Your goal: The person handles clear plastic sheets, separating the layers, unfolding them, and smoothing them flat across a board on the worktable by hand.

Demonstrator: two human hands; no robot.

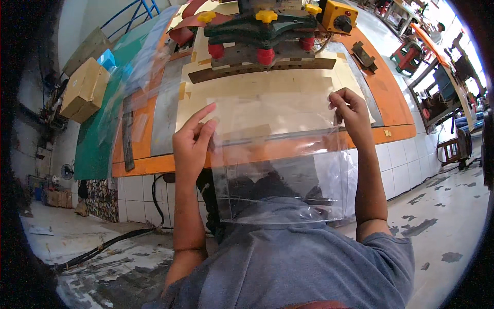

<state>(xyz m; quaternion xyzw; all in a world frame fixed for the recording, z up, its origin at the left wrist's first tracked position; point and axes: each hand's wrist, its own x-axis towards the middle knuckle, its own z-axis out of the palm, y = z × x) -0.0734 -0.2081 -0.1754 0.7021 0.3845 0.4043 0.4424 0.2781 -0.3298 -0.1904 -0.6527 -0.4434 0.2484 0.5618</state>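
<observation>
A clear plastic sheet [288, 159], creased along its sides and lower edge, spans the space between my hands, its lower part hanging over the table's front edge close to my shirt. My right hand [351, 110] pinches it near its upper right corner between thumb and fingertips. At the upper left corner, my left hand [191, 141] has the sheet's edge by the thumb, the index finger stretched forward. Under the far part of the sheet lies a pale beige board [309, 85]. Just beyond stands a dark green press head [257, 33] with yellow knobs, red fittings and a long metal bar [262, 69] beneath.
The orange worktable [399, 98] carries a metal block [364, 56] at the right and a dark strip [128, 134] at the left. Clear plastic sheets [146, 67] lie beside a cardboard box [85, 90] on a green surface. A yellow control box [339, 18] sits beside the press.
</observation>
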